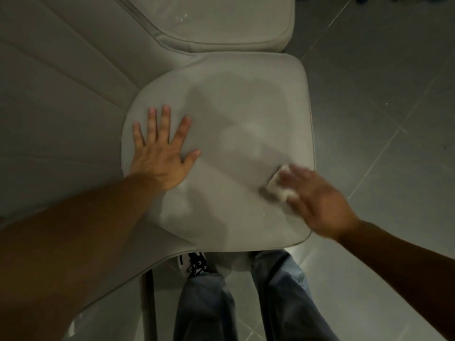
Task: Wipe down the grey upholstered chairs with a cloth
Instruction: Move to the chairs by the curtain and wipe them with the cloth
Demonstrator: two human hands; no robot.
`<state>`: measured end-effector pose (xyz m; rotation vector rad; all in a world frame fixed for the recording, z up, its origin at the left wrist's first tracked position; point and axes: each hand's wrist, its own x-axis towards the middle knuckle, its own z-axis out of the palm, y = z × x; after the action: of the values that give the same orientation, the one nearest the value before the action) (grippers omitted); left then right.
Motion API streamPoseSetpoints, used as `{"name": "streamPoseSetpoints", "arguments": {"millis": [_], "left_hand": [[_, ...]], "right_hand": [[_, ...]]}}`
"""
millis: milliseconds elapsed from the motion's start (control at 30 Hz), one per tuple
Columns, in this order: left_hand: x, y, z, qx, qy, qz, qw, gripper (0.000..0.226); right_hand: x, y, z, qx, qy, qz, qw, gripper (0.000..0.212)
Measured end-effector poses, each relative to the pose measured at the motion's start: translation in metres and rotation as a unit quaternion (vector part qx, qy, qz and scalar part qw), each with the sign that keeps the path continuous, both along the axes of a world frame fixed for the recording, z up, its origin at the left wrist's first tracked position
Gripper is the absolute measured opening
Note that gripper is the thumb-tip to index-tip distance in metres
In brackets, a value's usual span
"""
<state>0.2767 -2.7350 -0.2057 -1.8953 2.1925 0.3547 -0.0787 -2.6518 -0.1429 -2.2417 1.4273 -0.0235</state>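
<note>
Half of seat point(221, 114) wiped | right hand point(317, 203) grasping cloth point(279, 184) | left hand point(160, 156) flat, released | second chair point(221, 18) left

I see dim light, a grey tiled floor point(384, 99) with pale grout lines, a bright glare patch on the tiles near my feet, dark blue shapes at the top right corner.

The motion-blurred right hand point(320, 203) hides most of a small white cloth point(278, 185); its grip cannot be made out.
</note>
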Motion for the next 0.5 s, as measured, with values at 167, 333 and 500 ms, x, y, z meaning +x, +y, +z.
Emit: {"name": "streamPoseSetpoints", "arguments": {"millis": [167, 333, 500], "left_hand": [[-0.012, 0.001, 0.0, -0.007, 0.01, 0.022, 1.0, 0.085], [-0.034, -0.007, 0.004, -0.008, 0.054, 0.089, 0.995, 0.082], [-0.062, -0.025, 0.0, -0.013, 0.046, 0.074, 0.996, 0.074]], "right_hand": [[0.007, -0.128, 0.019, -0.108, -0.028, -0.187, 0.976, 0.051], [0.04, -0.226, -0.02, -0.08, 0.04, -0.125, 0.988, 0.048], [0.048, -0.153, -0.043, -0.093, 0.044, -0.092, 0.99, 0.047]]}}
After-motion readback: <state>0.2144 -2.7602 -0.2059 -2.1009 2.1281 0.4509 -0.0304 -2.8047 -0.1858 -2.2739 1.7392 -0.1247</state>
